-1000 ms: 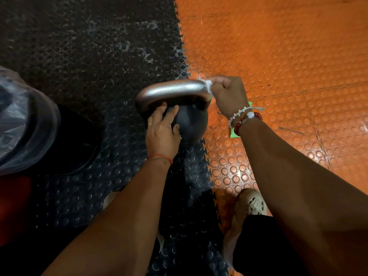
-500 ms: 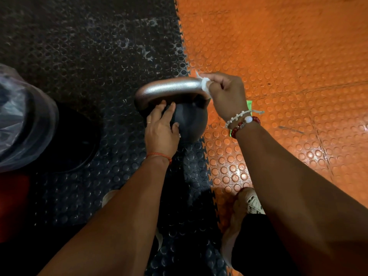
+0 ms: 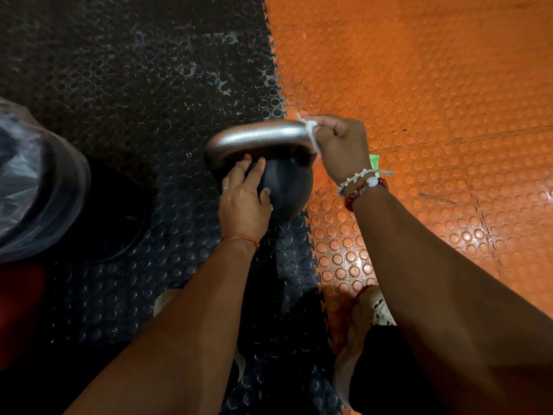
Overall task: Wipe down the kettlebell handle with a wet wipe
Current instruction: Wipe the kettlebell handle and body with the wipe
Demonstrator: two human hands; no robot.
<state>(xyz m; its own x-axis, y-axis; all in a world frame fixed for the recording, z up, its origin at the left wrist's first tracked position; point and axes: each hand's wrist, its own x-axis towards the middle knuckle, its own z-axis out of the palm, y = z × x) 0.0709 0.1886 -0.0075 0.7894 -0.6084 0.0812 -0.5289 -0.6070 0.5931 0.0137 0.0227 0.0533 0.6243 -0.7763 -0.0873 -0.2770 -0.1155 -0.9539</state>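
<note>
- Studded rubber covers the ground: a black floor mat [image 3: 134, 70] on one side of the kettlebell [image 3: 287, 187] and an orange floor mat [image 3: 419, 85] on the other, with the kettlebell sitting on the seam between them.
- The right hand [image 3: 344, 148] pinches a bunched white wet wipe [image 3: 311, 130] against the right end of the silver handle [image 3: 260, 136], where it bends down toward the ball.
- The left hand [image 3: 242, 202] lies on the dark ball just under the handle, fingers fairly straight, steadying it and gripping nothing.
- Wiping looks under way, not finished: the wipe covers only that one end.
- The top bar and the far bend lie bare; from the shine I can't tell whether they're already done.
- Likely left: the bar, its underside and the other bend.
- A crumpled plastic bag [image 3: 36, 181] lies well off to the kettlebell's left.
</note>
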